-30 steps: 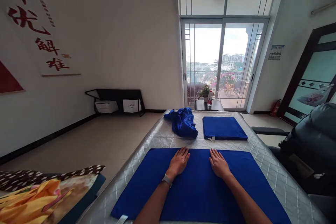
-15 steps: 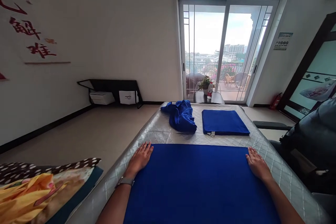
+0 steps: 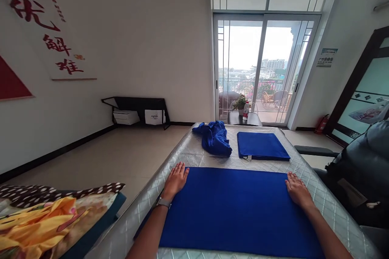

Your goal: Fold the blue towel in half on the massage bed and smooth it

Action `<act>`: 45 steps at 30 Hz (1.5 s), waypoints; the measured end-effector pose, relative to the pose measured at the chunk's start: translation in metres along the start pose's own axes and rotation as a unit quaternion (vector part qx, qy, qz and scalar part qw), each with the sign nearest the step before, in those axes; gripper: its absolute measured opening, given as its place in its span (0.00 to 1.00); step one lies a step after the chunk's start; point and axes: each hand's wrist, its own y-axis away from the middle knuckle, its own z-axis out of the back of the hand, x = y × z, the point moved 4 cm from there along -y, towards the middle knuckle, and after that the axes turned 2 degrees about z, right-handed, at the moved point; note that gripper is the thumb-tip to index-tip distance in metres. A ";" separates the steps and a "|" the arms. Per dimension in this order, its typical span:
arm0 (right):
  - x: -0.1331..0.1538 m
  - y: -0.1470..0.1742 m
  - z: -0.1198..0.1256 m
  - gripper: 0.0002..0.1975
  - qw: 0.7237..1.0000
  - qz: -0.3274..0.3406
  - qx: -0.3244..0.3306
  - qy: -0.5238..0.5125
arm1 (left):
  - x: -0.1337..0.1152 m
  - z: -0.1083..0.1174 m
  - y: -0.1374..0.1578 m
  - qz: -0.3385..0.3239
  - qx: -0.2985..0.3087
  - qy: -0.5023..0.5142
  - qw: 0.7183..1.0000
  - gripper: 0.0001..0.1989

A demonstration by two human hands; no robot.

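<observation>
1. Head view, work area: blue cloth (image 3: 237,210) lies flat on silver quilted mattress (image 3: 188,254), long edge running L–R, surface smooth, near edge a little in from bottom of view.
2. Head view, L hand (image 3: 176,178): palm down, flattened, fingers straight & close tog., resting at far L corner of blue cloth. Grey-banded watch (image 3: 164,202) on wrist.
3. Head view, R hand (image 3: 298,189): palm down, flattened, fingers extended, at far R corner of same cloth. Hands set wide apart, approx. level w/ each other, far edge of cloth running btwn them.
4. Head view, far end of mattress: crumpled blue fabric (image 3: 215,139) on L side; folded blue stack (image 3: 263,145) just to its R, gap btwn the two. White tag (image 3: 248,158) shows at stack's near edge. Both lie beyond the flat cloth, apart from it.
5. Head view, L foreground: yellow fabric (image 3: 39,222) heaped nr brown dotted cloth (image 3: 100,188), beside mattress.
6. Head view, bkgd: potted plant (image 3: 240,102) & bottle (image 3: 245,111) stand in front of sliding glass door (image 3: 237,48); red extinguisher (image 3: 321,124) on floor to R; low black rack (image 3: 142,104) by L wall, w/ white box (image 3: 125,117).
</observation>
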 end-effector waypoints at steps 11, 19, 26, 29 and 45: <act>0.256 0.051 0.032 0.32 0.972 0.165 0.107 -0.127 | -0.226 -0.001 0.058 -0.234 0.030 0.119 0.964 0.27; 0.243 0.059 0.021 0.32 0.975 0.139 0.113 -0.130 | -0.223 -0.007 0.066 -0.226 0.060 0.101 0.967 0.28; 0.088 0.068 0.003 0.35 0.996 0.035 0.066 -0.047 | -0.099 0.002 0.078 -0.148 0.088 0.040 0.984 0.27; 0.007 0.076 -0.012 0.33 0.999 0.002 0.044 -0.018 | -0.016 0.000 0.093 -0.089 0.072 0.007 0.993 0.27; 0.009 0.087 0.019 0.33 0.998 -0.049 0.000 0.031 | 0.000 0.034 0.100 -0.026 0.076 -0.007 0.997 0.32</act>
